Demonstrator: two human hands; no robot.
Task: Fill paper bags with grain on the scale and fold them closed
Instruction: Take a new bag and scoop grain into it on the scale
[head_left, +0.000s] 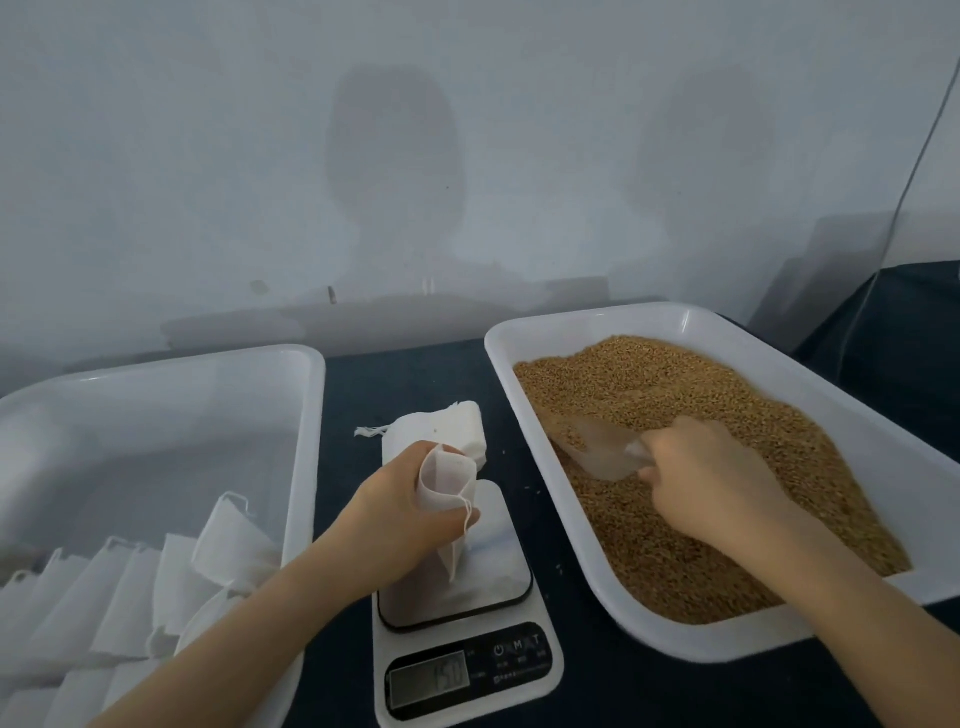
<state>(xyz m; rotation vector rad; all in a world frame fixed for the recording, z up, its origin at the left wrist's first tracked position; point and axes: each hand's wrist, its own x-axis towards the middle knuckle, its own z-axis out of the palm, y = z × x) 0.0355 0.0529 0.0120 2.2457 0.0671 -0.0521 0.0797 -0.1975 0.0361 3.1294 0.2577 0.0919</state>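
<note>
White paper bag (447, 499), mouth open, stands on the scale's platform, pinched at its rim by the left hand (400, 519). Scale (493, 566): white body, steel platform, dark panel with a power symbol and the letters "M" and "T"; the display digits are blurred, perhaps "150"; the small print below is unreadable. Stack of flat empty bags (457, 431) just behind the scale. Right hand (711, 483) grips a translucent scoop (597, 452), its blade in the brown grain (675, 395) filling the right-side white tray (597, 325). Left-side white tray (314, 441) holds rows of folded bags (130, 597). All rest on a dark tabletop (410, 374).
</note>
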